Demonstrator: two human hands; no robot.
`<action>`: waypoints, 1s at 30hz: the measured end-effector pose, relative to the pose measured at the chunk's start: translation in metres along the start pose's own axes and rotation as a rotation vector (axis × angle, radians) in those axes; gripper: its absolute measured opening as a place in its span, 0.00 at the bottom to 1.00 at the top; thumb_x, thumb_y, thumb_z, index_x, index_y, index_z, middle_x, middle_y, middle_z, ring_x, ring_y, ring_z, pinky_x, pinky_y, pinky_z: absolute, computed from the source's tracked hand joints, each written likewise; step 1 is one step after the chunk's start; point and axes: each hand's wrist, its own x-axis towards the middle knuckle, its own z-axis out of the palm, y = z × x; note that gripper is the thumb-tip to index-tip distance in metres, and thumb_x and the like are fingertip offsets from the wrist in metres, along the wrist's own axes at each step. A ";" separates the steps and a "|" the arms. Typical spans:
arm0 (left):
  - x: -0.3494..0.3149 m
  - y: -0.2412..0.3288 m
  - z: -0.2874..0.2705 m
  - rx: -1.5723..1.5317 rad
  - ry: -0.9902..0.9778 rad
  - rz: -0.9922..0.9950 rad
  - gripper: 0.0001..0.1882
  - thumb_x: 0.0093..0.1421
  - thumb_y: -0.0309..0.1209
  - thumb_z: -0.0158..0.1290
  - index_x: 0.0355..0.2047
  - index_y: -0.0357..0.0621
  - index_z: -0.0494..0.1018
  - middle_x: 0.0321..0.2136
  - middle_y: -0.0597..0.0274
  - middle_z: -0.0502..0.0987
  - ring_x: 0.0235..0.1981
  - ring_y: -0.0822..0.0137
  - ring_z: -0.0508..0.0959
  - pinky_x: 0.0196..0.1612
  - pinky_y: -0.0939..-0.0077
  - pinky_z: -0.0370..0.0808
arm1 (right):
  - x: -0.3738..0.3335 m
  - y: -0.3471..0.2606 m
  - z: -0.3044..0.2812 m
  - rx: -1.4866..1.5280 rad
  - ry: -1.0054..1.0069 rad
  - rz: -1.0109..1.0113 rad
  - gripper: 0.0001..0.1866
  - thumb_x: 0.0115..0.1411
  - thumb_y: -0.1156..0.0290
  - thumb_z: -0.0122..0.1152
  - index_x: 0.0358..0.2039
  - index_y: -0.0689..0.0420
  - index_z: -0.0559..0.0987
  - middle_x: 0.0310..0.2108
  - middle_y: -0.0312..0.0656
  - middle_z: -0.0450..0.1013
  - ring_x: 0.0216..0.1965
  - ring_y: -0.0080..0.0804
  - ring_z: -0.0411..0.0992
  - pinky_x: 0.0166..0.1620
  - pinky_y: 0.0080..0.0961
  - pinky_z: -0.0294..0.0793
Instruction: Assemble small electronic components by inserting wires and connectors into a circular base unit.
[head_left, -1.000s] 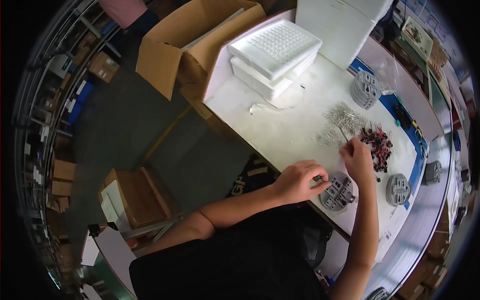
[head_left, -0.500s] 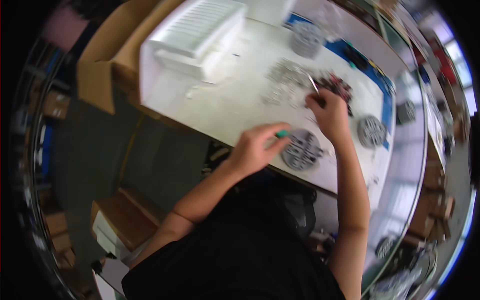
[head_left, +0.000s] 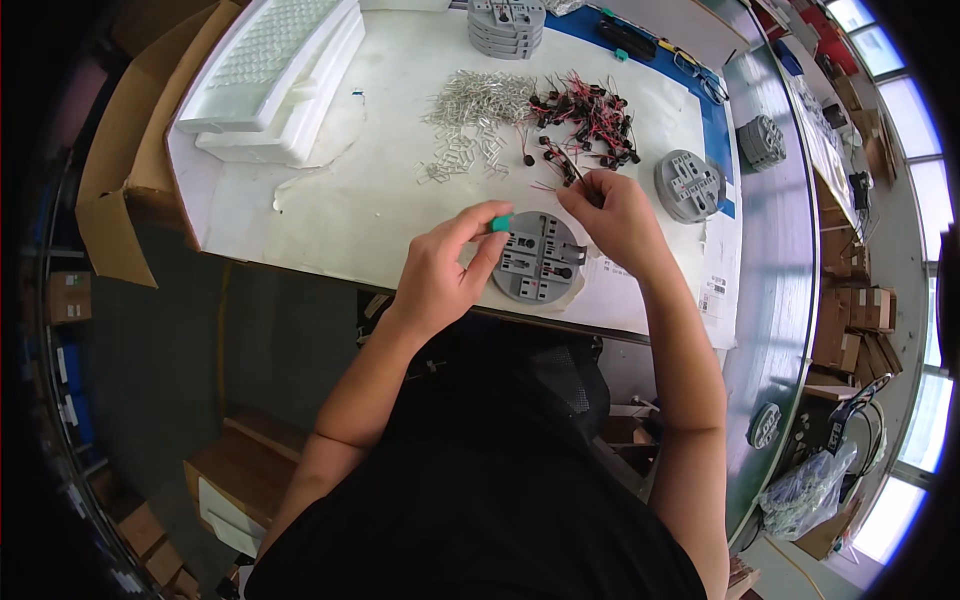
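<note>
My left hand pinches a small green piece between thumb and forefinger, beside the left rim of a round grey fixture plate. The plate lies near the table's front edge, with slots and small black parts in it. My right hand is closed on thin dark tweezers, just beyond the plate's right side. The tweezer tips point at the near edge of a heap of small black round components with red wires; whether they grip one I cannot tell. A heap of small clear pieces lies to its left.
Stacked grey fixture plates stand at the back and at the right. White foam trays sit at the left, next to an open cardboard box. Pliers and other tools lie on the blue mat at the back.
The view has shifted, so the table sits farther left and up. My right hand has drawn slightly nearer, the tweezers now at the heap's near edge. My left hand still pinches the green piece.
</note>
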 end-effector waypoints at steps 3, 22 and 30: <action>0.001 -0.002 0.000 0.134 -0.011 0.118 0.15 0.62 0.23 0.66 0.49 0.39 0.80 0.36 0.55 0.85 0.35 0.59 0.87 0.41 0.70 0.83 | -0.008 0.000 0.009 -0.017 0.034 0.019 0.15 0.65 0.64 0.69 0.33 0.66 0.81 0.27 0.39 0.79 0.27 0.22 0.72 0.33 0.26 0.72; -0.008 -0.010 0.022 0.394 0.014 0.269 0.19 0.56 0.23 0.69 0.49 0.37 0.80 0.33 0.58 0.80 0.34 0.57 0.80 0.38 0.63 0.80 | -0.026 0.008 0.042 -0.031 0.173 0.069 0.14 0.61 0.62 0.66 0.31 0.62 0.82 0.38 0.47 0.79 0.36 0.49 0.79 0.41 0.41 0.78; -0.023 -0.007 0.036 0.459 0.074 0.249 0.20 0.57 0.23 0.68 0.49 0.36 0.79 0.30 0.59 0.78 0.32 0.57 0.79 0.38 0.62 0.79 | -0.041 0.006 0.040 -0.270 0.241 -0.120 0.15 0.60 0.62 0.70 0.30 0.63 0.82 0.33 0.45 0.78 0.31 0.40 0.76 0.38 0.36 0.76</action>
